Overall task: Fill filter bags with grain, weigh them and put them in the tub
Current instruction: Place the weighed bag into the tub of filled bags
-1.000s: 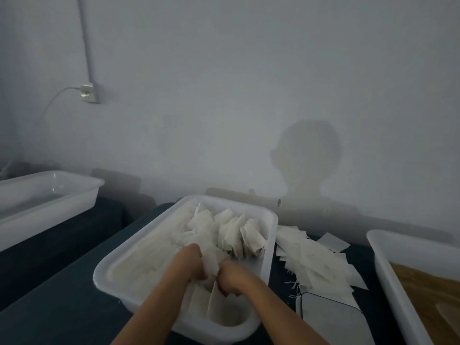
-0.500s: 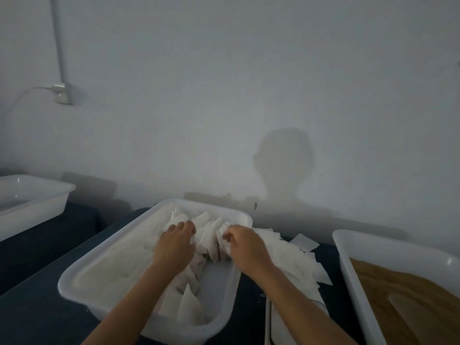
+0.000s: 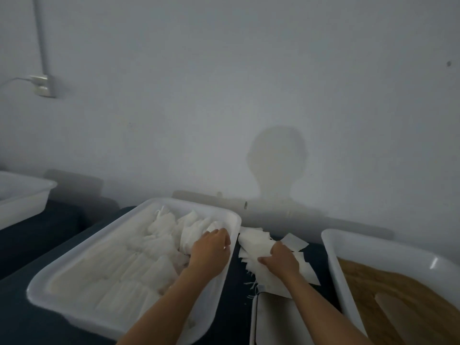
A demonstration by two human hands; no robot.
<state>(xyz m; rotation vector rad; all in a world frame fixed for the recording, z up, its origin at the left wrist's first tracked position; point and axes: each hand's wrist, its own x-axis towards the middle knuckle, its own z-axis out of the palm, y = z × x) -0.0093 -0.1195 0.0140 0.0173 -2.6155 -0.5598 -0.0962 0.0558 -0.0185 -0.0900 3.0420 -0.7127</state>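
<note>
Beside the smooth white tub [image 3: 225, 275], right hand [image 3: 282, 261] presses flat papery filter bags [image 3: 254, 241] — loosely heaped.

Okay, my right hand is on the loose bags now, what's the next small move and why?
Probably pinch one empty bag off the pile of empty bags with the right hand and carry it toward the grain tub: the hand already rests there, while the left hand rests on the filled bags.
</note>
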